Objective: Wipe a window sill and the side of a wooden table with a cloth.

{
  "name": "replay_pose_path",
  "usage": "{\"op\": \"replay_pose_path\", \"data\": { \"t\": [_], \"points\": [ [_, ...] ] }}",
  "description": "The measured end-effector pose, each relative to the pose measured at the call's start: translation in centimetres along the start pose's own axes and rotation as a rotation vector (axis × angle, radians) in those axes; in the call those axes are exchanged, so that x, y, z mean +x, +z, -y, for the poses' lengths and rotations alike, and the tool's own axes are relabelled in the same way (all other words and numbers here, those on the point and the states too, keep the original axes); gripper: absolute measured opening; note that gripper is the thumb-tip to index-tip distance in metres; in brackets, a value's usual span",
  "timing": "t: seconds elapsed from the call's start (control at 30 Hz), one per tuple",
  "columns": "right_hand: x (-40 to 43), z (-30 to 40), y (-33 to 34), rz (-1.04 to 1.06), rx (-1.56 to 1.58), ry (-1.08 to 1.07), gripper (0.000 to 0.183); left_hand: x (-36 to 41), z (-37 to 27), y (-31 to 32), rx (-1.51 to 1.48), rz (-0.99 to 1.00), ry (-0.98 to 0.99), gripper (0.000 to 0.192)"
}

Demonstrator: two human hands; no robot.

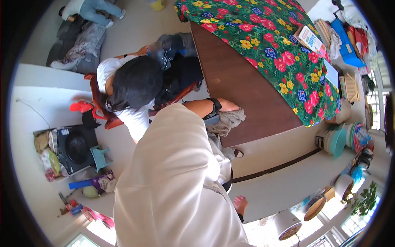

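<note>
My left hand [230, 105], with a black band at the wrist, holds a crumpled grey-brown cloth [228, 120] at the near edge of a brown tabletop [243, 89]. Its fingertips are partly hidden in the cloth's folds. A green floral tablecloth [271, 46] covers the far part of the table and leaves a wedge of brown surface bare. Low on the right side of my body, apart from the table, hangs my right hand [240, 203] with curled fingers and nothing visible in it. My white sleeve [172, 160] fills the lower middle of the view.
Close to my left, a person [135, 80] sits on a reddish wooden chair [115, 122]. Another person [92, 10] bends over a grey sofa [81, 46]. A book [310, 40] lies on the tablecloth. Buckets [330, 142] and plant pots [287, 225] line the right side.
</note>
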State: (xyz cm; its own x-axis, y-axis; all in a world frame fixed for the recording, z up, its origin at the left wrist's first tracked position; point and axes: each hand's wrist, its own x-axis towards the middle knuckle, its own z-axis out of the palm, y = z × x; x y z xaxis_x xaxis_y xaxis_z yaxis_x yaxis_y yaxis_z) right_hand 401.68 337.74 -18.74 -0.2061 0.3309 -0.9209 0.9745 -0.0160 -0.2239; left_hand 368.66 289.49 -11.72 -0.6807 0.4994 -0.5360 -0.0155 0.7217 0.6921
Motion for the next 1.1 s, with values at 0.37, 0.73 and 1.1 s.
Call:
{"op": "replay_pose_path", "data": {
  "t": [0.37, 0.73, 1.1],
  "points": [
    [1.1, -19.3, 12.1, 0.311, 0.44, 0.001, 0.044, 2.3, 0.1, 0.9, -0.204, -0.049, -0.254, 0.039],
    [1.9, -16.6, 15.3, 0.283, 0.547, 0.157, 0.044, 2.4, -0.5, 1.8, -0.311, -0.233, -0.311, 0.044],
    [2.2, -10.5, 11.0, 0.174, 0.619, 0.121, 0.046, 2.3, -0.1, 2.4, -0.372, -0.295, -0.325, 0.044]
  ]
}}
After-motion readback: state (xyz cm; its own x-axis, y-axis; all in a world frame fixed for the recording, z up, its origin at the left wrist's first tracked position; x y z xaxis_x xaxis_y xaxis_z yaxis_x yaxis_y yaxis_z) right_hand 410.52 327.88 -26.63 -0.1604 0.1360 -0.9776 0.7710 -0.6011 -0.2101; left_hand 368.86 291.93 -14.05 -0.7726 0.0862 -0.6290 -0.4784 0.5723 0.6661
